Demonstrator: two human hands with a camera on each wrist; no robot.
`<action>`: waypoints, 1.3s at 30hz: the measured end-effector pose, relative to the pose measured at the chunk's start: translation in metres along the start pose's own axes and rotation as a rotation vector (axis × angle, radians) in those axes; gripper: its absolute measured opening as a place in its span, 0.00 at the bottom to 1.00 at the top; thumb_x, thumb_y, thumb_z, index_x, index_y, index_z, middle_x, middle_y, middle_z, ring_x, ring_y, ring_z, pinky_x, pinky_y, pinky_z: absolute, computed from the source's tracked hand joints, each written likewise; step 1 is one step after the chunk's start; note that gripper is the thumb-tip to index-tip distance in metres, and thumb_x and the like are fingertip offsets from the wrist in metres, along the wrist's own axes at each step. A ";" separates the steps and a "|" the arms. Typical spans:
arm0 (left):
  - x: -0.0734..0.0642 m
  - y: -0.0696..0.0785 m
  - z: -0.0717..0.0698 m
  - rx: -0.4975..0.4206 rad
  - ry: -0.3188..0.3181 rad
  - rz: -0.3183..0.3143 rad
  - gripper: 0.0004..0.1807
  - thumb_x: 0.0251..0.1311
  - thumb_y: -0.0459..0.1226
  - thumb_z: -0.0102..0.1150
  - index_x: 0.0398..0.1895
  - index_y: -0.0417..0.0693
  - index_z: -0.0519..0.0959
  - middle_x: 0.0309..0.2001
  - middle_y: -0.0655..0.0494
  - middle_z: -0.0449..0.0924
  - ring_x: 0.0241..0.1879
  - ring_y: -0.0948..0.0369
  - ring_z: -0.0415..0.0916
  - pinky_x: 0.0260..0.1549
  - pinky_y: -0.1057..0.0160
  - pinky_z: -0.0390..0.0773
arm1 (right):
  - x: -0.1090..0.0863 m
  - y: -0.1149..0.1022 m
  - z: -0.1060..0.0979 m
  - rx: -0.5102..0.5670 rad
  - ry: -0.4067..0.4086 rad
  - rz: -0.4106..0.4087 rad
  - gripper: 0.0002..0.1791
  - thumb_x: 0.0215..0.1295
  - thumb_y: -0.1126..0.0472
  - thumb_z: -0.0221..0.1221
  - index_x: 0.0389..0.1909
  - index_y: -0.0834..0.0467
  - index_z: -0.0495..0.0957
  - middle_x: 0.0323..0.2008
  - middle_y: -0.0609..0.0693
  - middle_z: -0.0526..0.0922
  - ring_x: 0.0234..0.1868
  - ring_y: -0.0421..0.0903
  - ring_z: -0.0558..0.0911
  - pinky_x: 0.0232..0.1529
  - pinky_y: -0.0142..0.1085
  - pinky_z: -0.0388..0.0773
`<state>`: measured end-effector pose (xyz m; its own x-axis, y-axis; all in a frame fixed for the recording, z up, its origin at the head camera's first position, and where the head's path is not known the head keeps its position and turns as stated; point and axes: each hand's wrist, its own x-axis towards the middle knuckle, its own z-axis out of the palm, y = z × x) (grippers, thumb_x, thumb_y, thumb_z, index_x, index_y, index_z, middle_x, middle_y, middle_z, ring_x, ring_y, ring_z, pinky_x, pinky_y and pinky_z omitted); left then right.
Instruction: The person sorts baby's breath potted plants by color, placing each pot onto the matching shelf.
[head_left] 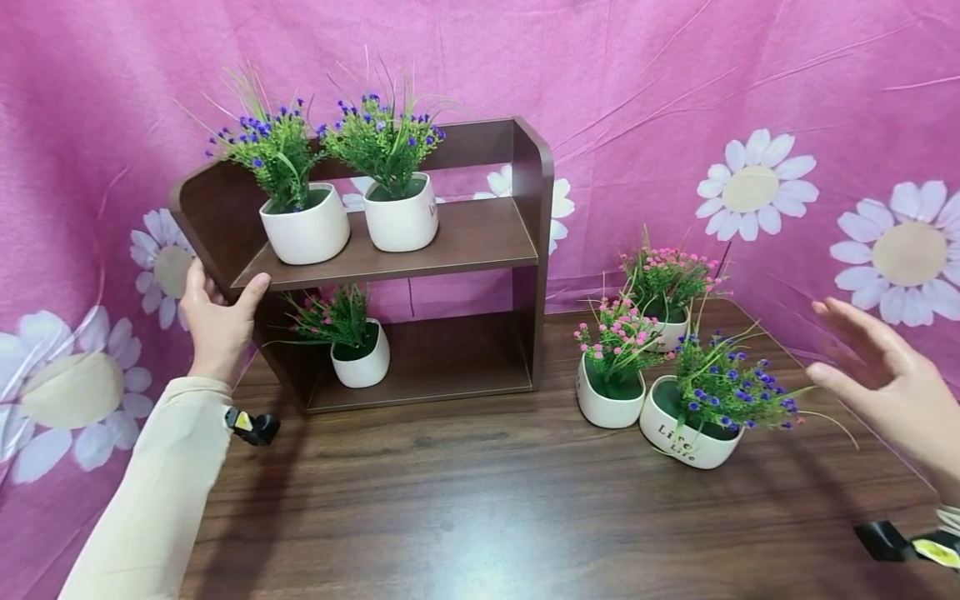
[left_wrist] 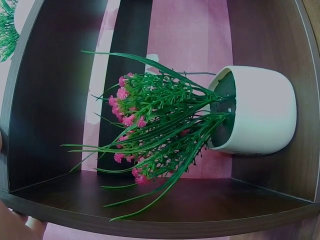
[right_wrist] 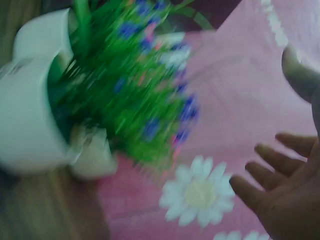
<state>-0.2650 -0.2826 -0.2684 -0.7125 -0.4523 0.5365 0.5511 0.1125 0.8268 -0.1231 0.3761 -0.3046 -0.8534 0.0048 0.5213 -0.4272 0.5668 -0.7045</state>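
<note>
At the left side of a dark brown two-tier shelf (head_left: pixel 450 271), my left hand (head_left: pixel 217 321) grips the side panel, its thumb over the front edge of the upper board. Two white pots with blue-purple flowers (head_left: pixel 305 225) (head_left: pixel 402 214) stand on that upper board. Below, a white pot with pink flowers (head_left: pixel 362 357) sits at the left of the lower board, also large in the left wrist view (left_wrist: pixel 262 110). My right hand (head_left: pixel 892 379) hangs in the air with fingers extended, holding nothing, right of a white pot with blue flowers (head_left: pixel 693 437).
Two white pots with pink flowers (head_left: pixel 609 404) (head_left: pixel 667 332) stand beside and behind the blue-flowered one, on the right of the brown wooden table (head_left: pixel 450 500). Pink cloth with white daisies (head_left: pixel 637 100) hangs behind and at both sides. The right wrist view is blurred.
</note>
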 end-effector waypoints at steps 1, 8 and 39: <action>0.000 0.000 0.000 0.000 -0.001 -0.003 0.34 0.48 0.26 0.70 0.61 0.49 0.70 0.56 0.47 0.76 0.55 0.58 0.72 0.51 0.72 0.72 | -0.005 0.008 -0.002 0.061 -0.006 -0.034 0.41 0.58 0.83 0.54 0.72 0.60 0.55 0.69 0.41 0.65 0.63 0.26 0.67 0.51 0.13 0.66; -0.001 0.002 0.001 -0.004 -0.006 -0.008 0.34 0.49 0.26 0.69 0.61 0.50 0.70 0.56 0.46 0.76 0.55 0.57 0.72 0.51 0.72 0.72 | -0.039 0.064 -0.007 0.557 -0.117 -0.196 0.42 0.53 0.91 0.48 0.70 0.74 0.48 0.69 0.50 0.66 0.68 0.35 0.64 0.58 0.20 0.67; 0.001 0.000 -0.001 0.046 -0.013 0.010 0.36 0.50 0.27 0.68 0.64 0.50 0.68 0.58 0.45 0.75 0.57 0.57 0.71 0.54 0.71 0.71 | -0.062 0.089 0.082 -0.078 -0.187 0.097 0.51 0.56 0.68 0.66 0.76 0.52 0.47 0.59 0.18 0.55 0.58 0.16 0.54 0.55 0.08 0.46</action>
<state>-0.2650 -0.2834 -0.2679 -0.7126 -0.4394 0.5470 0.5380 0.1582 0.8280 -0.1331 0.3592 -0.4389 -0.9331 -0.0861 0.3491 -0.3217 0.6334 -0.7038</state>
